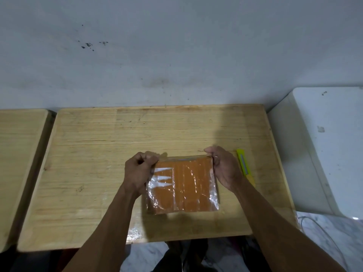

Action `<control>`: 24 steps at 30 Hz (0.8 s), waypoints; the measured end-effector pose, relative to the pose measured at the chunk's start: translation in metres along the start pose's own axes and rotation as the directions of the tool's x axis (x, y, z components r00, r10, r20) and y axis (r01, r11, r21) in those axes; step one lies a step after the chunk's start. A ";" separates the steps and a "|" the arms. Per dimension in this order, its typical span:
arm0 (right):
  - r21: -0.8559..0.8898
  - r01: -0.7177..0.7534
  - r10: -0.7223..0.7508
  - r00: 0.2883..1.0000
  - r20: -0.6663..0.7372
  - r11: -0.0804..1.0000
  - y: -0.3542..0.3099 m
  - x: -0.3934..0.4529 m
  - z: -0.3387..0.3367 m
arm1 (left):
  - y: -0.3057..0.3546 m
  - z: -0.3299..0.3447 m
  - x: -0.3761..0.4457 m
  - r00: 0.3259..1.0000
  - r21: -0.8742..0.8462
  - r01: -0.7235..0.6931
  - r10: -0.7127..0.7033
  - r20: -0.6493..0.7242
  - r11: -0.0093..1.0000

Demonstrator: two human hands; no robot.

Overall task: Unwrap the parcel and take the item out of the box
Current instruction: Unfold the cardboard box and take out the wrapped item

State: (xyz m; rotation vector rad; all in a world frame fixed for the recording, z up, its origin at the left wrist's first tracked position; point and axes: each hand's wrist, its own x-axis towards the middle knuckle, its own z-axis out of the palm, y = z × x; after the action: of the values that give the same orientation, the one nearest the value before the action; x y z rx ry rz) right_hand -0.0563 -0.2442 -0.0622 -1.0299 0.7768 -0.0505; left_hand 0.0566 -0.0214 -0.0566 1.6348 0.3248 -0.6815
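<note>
A flat orange-brown parcel [184, 185] wrapped in shiny clear plastic lies on the wooden table [94, 154], right of centre and near the front. My left hand [138, 169] is closed on the plastic at the parcel's far left corner. My right hand [222, 165] pinches the plastic at the far right corner, its palm along the right side. The wrap is wrinkled and stands loose along the left and near edges. Whatever is inside the parcel is hidden.
A yellow utility knife [244, 165] lies on the table just right of my right hand. A loose strip of clear plastic [134, 235] sits at the table's front edge. A second wooden table [17, 154] stands to the left, a white unit [324, 150] to the right, a wall behind.
</note>
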 end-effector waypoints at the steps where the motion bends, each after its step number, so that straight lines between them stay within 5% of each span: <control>1: -0.129 0.012 -0.015 1.000 -0.016 0.992 0.000 0.001 -0.001 | -0.002 0.000 0.000 1.000 0.061 -0.009 0.009 -0.007 0.998; 4: -0.625 0.114 -0.155 0.988 -0.012 0.772 -0.001 -0.001 0.006 | -0.007 0.002 -0.002 0.998 0.196 -0.041 0.051 -0.045 0.980; 6: -0.767 0.163 -0.219 0.975 0.031 0.621 0.002 -0.004 0.012 | -0.006 0.006 -0.009 0.993 0.266 -0.088 0.107 -0.057 0.960; 14: -0.891 0.186 -0.244 0.966 0.088 0.414 0.026 -0.015 0.023 | -0.019 0.019 -0.008 0.959 0.570 -0.226 0.282 -0.011 0.790; 17: -0.947 0.167 -0.271 0.958 0.091 0.273 0.037 -0.019 0.025 | -0.029 0.030 -0.021 0.915 0.679 -0.334 0.399 0.065 0.654; 20: -0.982 0.145 -0.314 0.944 0.101 0.118 0.050 -0.023 0.024 | -0.051 0.030 -0.023 0.848 0.796 -0.447 0.477 0.231 0.408; 24: -0.989 0.148 -0.332 0.933 0.135 0.015 0.065 -0.028 0.022 | -0.069 0.034 -0.032 0.822 0.856 -0.451 0.490 0.289 0.251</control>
State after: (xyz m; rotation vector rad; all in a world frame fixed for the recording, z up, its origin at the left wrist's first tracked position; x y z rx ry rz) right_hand -0.0835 -0.1818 -0.0920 -2.6229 0.6819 0.1724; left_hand -0.0160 -0.0362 -0.0941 2.6380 -0.6922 -0.3141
